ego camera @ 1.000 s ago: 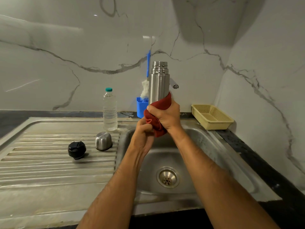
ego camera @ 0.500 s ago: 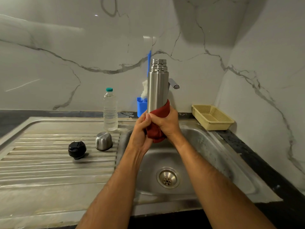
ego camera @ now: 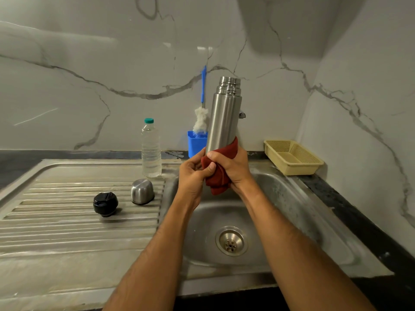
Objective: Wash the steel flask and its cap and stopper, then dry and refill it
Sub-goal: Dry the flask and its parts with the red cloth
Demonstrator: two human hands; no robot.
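Compared with a second ago, the steel flask [ego camera: 224, 113] is seen tilted slightly, its open neck leaning right, and more of its bare body is exposed above the red cloth [ego camera: 221, 169] — the cloth has slid down to the flask's base. The flask's top now covers most of the tap behind it, of which only the tip shows at the flask's right edge.

The flask is held above the sink basin [ego camera: 292, 221], uncapped. Its lower end is wrapped in the cloth and gripped by the right hand [ego camera: 233, 167], whose fingers are curled round cloth and flask together, the thumb pressed across the front. The left hand [ego camera: 193, 173] is curled against the flask's bottom left, its fingers closed on the cloth's edge; whether they touch the steel itself cannot be told.

Left of the basin, on the ribbed drainboard [ego camera: 67, 221], the steel cap [ego camera: 142, 191] is set mouth down, with the black stopper [ego camera: 105, 204] just left of it and nearer the camera. Behind the cap a plastic water bottle [ego camera: 151, 149] stands upright, nearly full of clear water, green lid on. Behind the flask a blue holder [ego camera: 196, 143] contains a bottle brush [ego camera: 202, 113] — bristles down, blue handle up. Right of the basin, a yellow perforated basket [ego camera: 294, 157] sits on the dark counter.
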